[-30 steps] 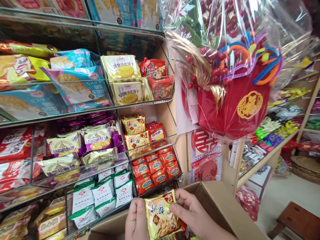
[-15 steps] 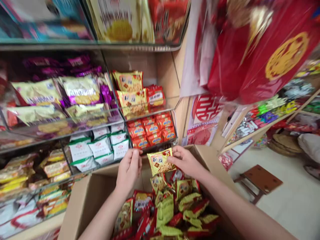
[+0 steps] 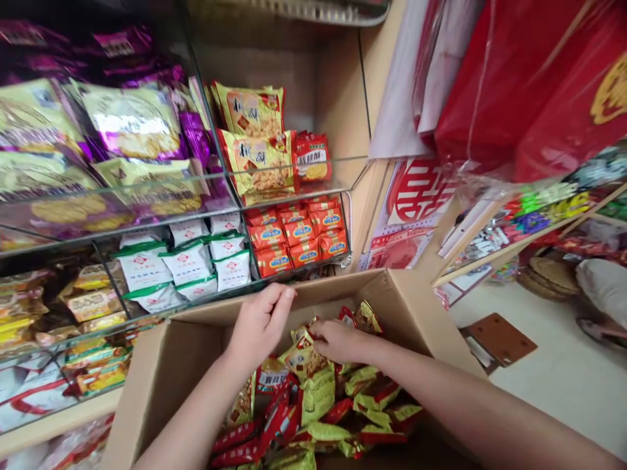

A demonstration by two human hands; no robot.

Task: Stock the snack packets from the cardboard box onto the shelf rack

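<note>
My right hand reaches down into an open cardboard box, its fingers closed on a yellow cookie packet on the pile. Above the box's left part is my left hand, in a fist with the thumb on top; whatever its fingers may hold is hidden. Red and yellow cookie packets lie heaped in the box, some tilted on edge. Matching yellow cookie packets stand upright in a shelf compartment ahead, beside a red cookie packet.
Clear dividers split the shelves. Small orange-red packets and white-green packets fill the rows just behind the box. Purple-and-cream packets are at left. Red bags hang at upper right, and a brown stool stands on the floor.
My right hand has lowered from the box's far rim, where it held up a yellow cookie packet, into the pile. My left hand stays closed, slightly further right. The view has tilted down.
</note>
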